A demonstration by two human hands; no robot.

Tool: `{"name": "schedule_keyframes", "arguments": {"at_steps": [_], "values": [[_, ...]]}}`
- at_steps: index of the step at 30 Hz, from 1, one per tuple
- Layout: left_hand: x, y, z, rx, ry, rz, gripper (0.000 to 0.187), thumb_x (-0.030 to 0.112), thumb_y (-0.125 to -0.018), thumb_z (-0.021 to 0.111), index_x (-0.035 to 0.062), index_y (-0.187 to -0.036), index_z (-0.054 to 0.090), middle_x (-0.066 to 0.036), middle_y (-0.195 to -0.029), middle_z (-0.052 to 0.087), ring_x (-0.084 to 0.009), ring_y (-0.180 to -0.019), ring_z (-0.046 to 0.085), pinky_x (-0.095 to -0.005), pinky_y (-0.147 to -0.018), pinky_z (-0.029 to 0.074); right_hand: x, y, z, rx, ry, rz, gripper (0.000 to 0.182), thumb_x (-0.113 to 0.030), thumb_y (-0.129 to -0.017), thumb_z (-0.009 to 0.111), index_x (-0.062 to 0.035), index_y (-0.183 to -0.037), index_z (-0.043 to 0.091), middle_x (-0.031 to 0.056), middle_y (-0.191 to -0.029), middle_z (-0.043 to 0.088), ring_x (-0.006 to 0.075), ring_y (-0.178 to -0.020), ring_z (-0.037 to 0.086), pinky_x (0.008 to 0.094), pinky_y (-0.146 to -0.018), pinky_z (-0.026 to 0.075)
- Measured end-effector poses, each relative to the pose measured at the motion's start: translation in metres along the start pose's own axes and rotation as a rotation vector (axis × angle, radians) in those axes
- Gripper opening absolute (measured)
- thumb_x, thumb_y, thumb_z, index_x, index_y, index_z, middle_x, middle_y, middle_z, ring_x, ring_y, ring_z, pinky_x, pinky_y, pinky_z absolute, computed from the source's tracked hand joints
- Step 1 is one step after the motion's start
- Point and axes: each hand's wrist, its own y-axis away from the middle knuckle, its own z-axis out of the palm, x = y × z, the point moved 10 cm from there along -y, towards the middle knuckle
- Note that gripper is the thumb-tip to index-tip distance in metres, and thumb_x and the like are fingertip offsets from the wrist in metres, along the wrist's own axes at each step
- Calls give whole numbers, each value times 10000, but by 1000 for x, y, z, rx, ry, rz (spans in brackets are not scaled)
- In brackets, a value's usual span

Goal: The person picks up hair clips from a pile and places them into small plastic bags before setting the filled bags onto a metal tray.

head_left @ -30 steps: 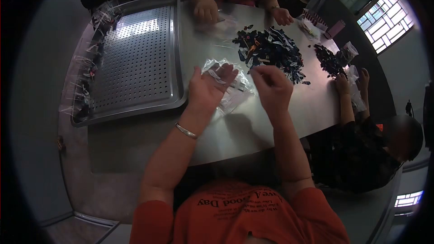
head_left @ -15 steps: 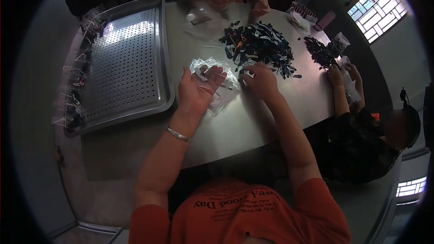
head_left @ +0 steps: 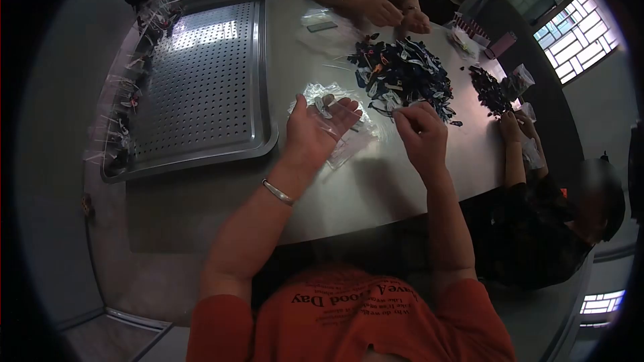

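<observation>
My left hand is turned palm up over the table, with a clear plastic bag and a small pale piece resting in the palm and against the fingers. Just beyond it a heap of shiny clear plastic bags lies on the metal table. My right hand is raised at the near edge of a pile of small dark and pale parts, thumb and fingers pinched together. What the pinch holds, if anything, is too small to make out.
A large perforated metal tray stands at the left, thin clear strips along its far side. Across the table a person's hands work near a flat bag. On the right, another person's hands are beside a smaller dark pile.
My right hand has drawn back from the pile toward me and pinched closed. My left hand stays palm up with the bag. The whole view has shifted a little.
</observation>
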Motion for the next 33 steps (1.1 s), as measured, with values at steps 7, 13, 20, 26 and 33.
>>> {"name": "schedule_keyframes", "arguments": {"at_steps": [7,13,20,26,33], "values": [[-14,4,8,-31,-97,-74,602,515,-980,187,-16,-1055,460,-269,-1052,523,-430,-1047,526,-542,-962,419,-77,16,13,-58,56,-341,126,-42,-703,740,-79,-811,685,47,-762,592,181,-572,592,272,-491,478],[-13,3,4,4,-143,-44,594,490,-988,159,-3,-1067,480,-249,-1080,556,-377,-1033,543,-495,-944,424,-84,13,38,62,293,-477,170,-74,-639,748,-102,-788,668,17,-746,596,176,-604,606,270,-505,486],[-6,6,-3,104,-131,-8,557,468,-994,185,-9,-1051,468,-280,-1067,550,-408,-1032,558,-545,-936,453,3,5,14,101,-127,52,77,-75,-757,720,-22,-770,665,56,-709,611,103,-604,583,245,-532,462],[-4,2,-4,72,-122,2,550,462,-996,200,-15,-1013,474,-298,-1033,556,-417,-1015,565,-573,-948,439,122,-5,-5,5,192,231,219,-100,-774,684,-25,-979,668,105,-935,622,164,-676,617,274,-630,503],[-5,1,-11,123,-152,-8,558,472,-993,209,-9,-998,493,-290,-1022,566,-411,-1009,570,-567,-944,442,127,-46,12,16,314,36,302,-197,-801,667,-48,-1062,642,112,-1060,600,267,-869,642,354,-761,520]]}}
